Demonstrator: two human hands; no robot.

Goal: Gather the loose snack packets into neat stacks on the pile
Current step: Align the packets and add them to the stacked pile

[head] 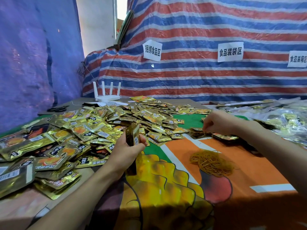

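A: Where does the pile (99, 123) of loose packets lie from your hands?

B: It spreads wide to your left and ahead, on the table cloth (240, 171). Your left hand (127, 151) is the nearer one; the pile begins just beside its knuckles

A: What does that hand do?

B: Its fingers and thumb are curled round a small stack (132, 135), which stands upright, long axis pointing up. The packets of the pile lie flat and turned every way, so I judge you must turn each one to match the stack

A: And your right hand (219, 122)?

B: It is well apart, over a low bundle (197, 132) of packets on the right. Its fingers are curled, tips down at the bundle; I cannot tell if they pinch something. The rubber bands (211, 163) lie between your arms, nearer the right one

A: What is hidden?

B: The lower part of the stack is behind your palm, and the pile is cut off by the left edge
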